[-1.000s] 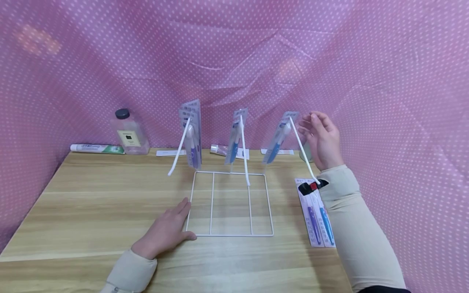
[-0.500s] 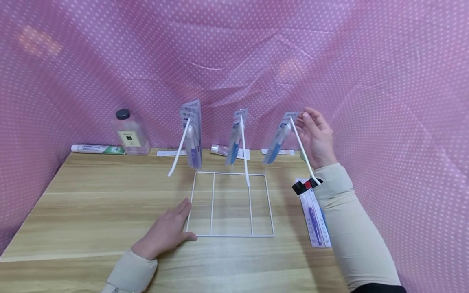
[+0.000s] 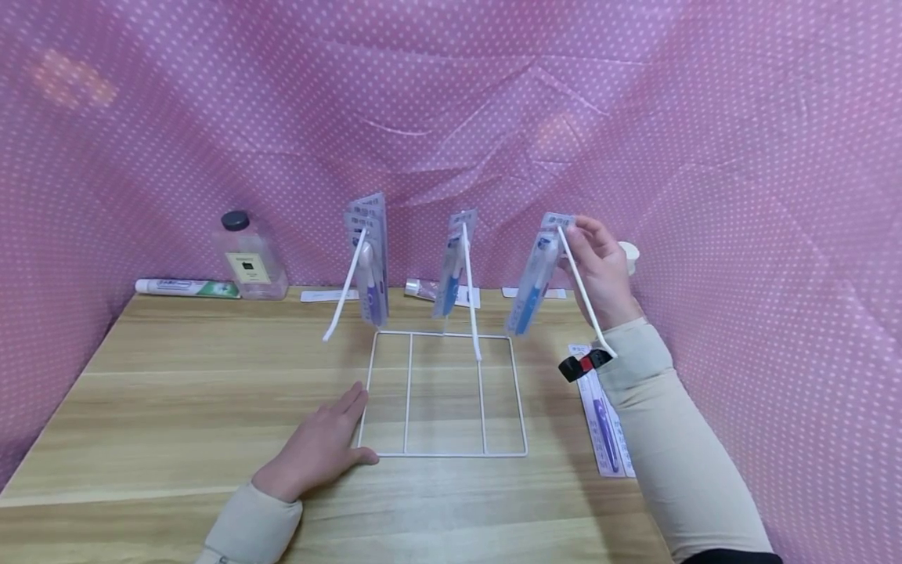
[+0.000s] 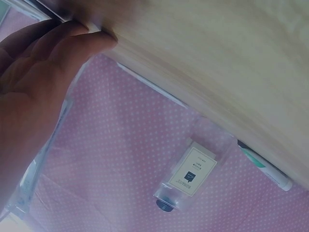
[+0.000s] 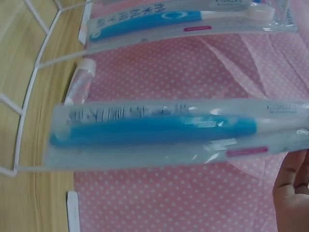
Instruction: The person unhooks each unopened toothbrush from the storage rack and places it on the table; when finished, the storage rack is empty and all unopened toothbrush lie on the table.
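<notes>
My right hand (image 3: 604, 274) pinches the upper edge of a packaged blue toothbrush (image 3: 530, 286), which hangs on the right hook (image 3: 583, 290) of a white wire display rack (image 3: 451, 453). That package spans the right wrist view, with the fingers (image 5: 291, 171) at its lower right edge. Another packaged blue toothbrush (image 3: 449, 282) hangs on the middle hook (image 3: 470, 298). Several packaged toothbrushes (image 3: 372, 274), a purple one in front, are on the left hook (image 3: 344, 291). My left hand (image 3: 320, 446) rests beside the rack's base, fingers straight and touching its left side.
Two packaged toothbrushes (image 3: 602, 431) lie at the table's right, partly under the right forearm. Along the back stand or lie a clear bottle (image 3: 250, 262), a toothpaste tube (image 3: 189, 287), a pinkish tube (image 3: 420, 288) and a white-capped container (image 3: 630, 254). A pink dotted curtain (image 3: 451, 117) hangs behind.
My right hand has moved left to the right-hook package and taken hold of its edge. The package has turned and shifted slightly towards me. My left hand has stayed still.
</notes>
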Available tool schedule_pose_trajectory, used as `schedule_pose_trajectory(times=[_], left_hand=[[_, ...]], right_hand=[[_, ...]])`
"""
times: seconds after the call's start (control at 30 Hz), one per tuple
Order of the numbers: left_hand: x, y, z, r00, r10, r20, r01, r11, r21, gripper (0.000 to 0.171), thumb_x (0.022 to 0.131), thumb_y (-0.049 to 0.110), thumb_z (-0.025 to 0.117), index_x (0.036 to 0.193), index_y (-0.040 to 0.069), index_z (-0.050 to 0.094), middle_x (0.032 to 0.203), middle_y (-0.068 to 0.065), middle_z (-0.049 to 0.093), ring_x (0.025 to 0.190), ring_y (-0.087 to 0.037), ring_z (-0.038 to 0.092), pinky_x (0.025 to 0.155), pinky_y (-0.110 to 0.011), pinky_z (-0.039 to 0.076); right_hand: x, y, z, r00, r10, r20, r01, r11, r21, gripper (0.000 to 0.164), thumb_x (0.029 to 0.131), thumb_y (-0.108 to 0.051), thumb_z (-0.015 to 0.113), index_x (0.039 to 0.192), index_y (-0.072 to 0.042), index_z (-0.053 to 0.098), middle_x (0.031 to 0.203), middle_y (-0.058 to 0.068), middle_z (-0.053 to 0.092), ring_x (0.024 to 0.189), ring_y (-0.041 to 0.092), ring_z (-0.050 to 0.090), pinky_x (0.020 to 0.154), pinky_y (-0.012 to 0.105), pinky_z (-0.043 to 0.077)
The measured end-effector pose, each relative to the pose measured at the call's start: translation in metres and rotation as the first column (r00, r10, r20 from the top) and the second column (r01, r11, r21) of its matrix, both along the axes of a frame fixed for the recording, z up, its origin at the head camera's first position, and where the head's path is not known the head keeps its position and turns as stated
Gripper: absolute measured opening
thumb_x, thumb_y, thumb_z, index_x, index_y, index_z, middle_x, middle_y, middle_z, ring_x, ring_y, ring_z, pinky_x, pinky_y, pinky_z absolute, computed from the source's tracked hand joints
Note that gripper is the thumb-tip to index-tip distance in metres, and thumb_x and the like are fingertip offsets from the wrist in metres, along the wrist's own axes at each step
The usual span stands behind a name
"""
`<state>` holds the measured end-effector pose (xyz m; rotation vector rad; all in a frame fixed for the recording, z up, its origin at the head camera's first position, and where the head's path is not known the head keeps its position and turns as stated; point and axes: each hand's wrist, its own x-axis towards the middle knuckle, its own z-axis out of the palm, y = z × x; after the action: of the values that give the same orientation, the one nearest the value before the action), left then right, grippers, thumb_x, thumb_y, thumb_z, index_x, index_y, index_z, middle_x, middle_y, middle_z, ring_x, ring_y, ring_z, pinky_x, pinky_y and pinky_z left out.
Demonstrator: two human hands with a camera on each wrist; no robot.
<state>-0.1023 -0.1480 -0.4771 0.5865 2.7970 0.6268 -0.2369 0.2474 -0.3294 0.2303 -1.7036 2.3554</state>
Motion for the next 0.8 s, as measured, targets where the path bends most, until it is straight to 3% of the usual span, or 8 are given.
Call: schedule_pose_trajectory(times=[0.2,0.33,0.5,0.8], left_hand=[[-0.001,0.0,0.0,1.0,0.005,0.001,-0.005,1.0,0.002,0.1,0.086,0.043,0.087,0.156,-0.011,0.041,0.167,-0.03,0.035,0.147,-0.05,0.047,0.117,-0.069,0.041],[-0.001,0.001,0.0,1.0,0.011,0.011,-0.011,1.0,0.0,0.101,0.086,0.042,0.087,0.157,-0.011,0.04,0.168,-0.03,0.034,0.147,-0.05,0.046,0.117,-0.069,0.041],[-0.001,0.001,0.001,1.0,0.009,0.016,-0.009,1.0,0.002,0.1,0.086,0.042,0.087,0.157,-0.011,0.04,0.167,-0.03,0.034,0.146,-0.05,0.047,0.116,-0.069,0.042],[0.0,0.001,0.0,1.0,-0.004,-0.002,0.004,1.0,-0.006,0.1,0.086,0.044,0.087,0.156,-0.011,0.041,0.166,-0.031,0.036,0.144,-0.052,0.049,0.114,-0.069,0.044]], right_hand=[[0.011,0.006,0.002,0.997,-0.072,-0.03,0.076,0.976,0.204,0.014,0.103,-0.024,0.071,0.117,-0.021,0.072,0.108,-0.002,0.073,0.083,0.008,0.072,0.071,0.02,0.064],[0.021,0.008,0.002,0.993,-0.077,-0.09,0.099,0.957,0.273,0.016,0.104,-0.022,0.07,0.119,-0.018,0.071,0.103,-0.002,0.075,0.075,0.009,0.069,0.063,0.02,0.062],[0.034,0.01,0.003,0.981,-0.069,-0.18,0.124,0.942,0.313,0.015,0.104,-0.011,0.068,0.118,-0.015,0.072,0.092,-0.003,0.074,0.071,0.009,0.067,0.064,0.02,0.06],[0.063,0.012,0.004,0.96,-0.055,-0.273,0.179,0.874,0.452,0.019,0.105,-0.004,0.064,0.123,-0.005,0.069,0.092,-0.005,0.074,0.074,0.007,0.067,0.067,0.019,0.059]])
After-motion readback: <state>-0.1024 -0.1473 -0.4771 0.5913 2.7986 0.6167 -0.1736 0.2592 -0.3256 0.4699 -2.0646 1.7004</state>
